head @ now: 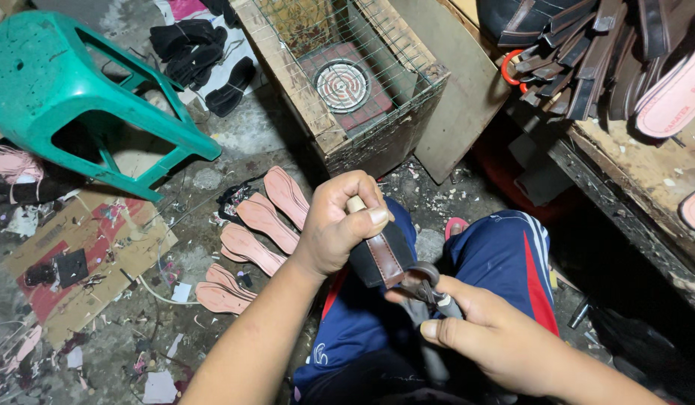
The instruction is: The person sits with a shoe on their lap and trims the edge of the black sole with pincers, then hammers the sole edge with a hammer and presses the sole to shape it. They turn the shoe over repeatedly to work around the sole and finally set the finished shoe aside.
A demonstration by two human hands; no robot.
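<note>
Over the lap: one black sandal piece with a brown strap (pixel 383 259), gripped tight in the left hand (pixel 338 225), fingers curled shut around it. One pair of pliers (pixel 426 289) pinching the strap, squeezed in the right hand (pixel 497 337). Five pink soles (pixel 259 234) on the floor (pixel 235 142), one green stool (pixel 77 90) partly cut off.

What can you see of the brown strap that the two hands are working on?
The brown strap looks like leather with paler stitched edges. It lies over a black, sandal-like piece held above the lap. The left hand grips that piece together with a pale wooden handle, thumb near the strap's upper end. At its lower end, metal pliers in the right hand pinch it. Its underside is hidden.
</note>
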